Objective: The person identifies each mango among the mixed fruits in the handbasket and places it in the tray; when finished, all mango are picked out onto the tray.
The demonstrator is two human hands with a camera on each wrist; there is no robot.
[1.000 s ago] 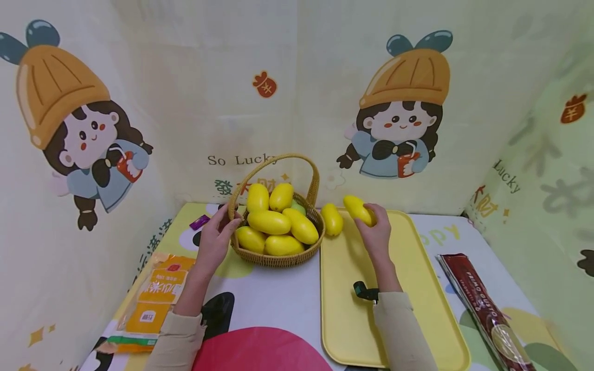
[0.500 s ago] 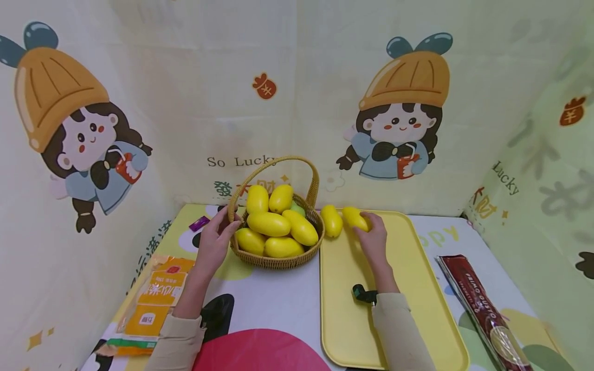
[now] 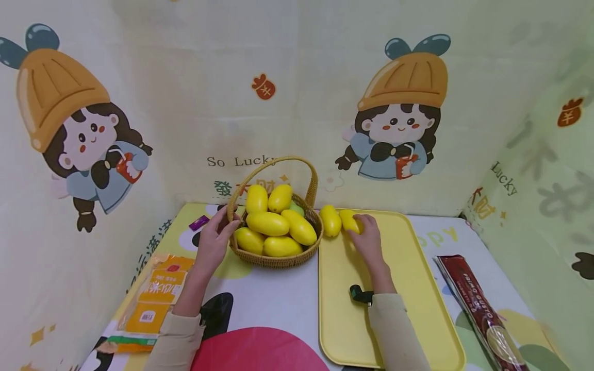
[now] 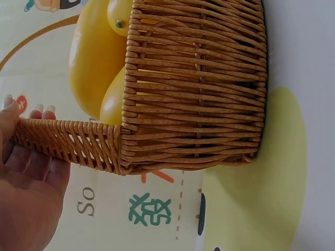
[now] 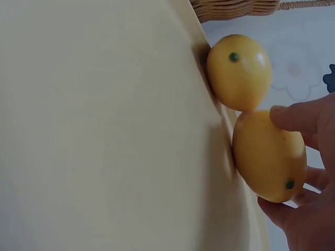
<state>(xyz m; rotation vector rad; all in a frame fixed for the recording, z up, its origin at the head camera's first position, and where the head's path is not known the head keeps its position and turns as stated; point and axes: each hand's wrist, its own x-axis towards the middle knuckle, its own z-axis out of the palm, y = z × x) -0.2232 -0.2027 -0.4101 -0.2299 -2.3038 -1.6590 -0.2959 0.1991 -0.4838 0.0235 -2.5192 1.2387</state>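
Note:
A wicker basket (image 3: 278,262) stands at the back of the table, heaped with several yellow mangoes (image 3: 268,223) and one green fruit mostly hidden. My left hand (image 3: 213,240) holds the base of its arched handle (image 4: 68,138) on the left side, fingers behind and thumb in front. My right hand (image 3: 368,240) grips another yellow mango (image 5: 269,157) between thumb and fingers, low over the far end of the yellow tray (image 3: 343,330). Right beside it, a second mango (image 5: 238,73) lies at the tray's far left corner, its side against the held one in the right wrist view.
An orange food packet (image 3: 155,304) lies at the left, with a small purple packet (image 3: 199,222) behind it. At the right is a long dark red spaghetti packet (image 3: 482,309). A printed cloth wall (image 3: 306,113) rises behind the table.
My right hand has lowered the mango and moved it left, up to the mango on the tray. The left hand stays on the basket handle.

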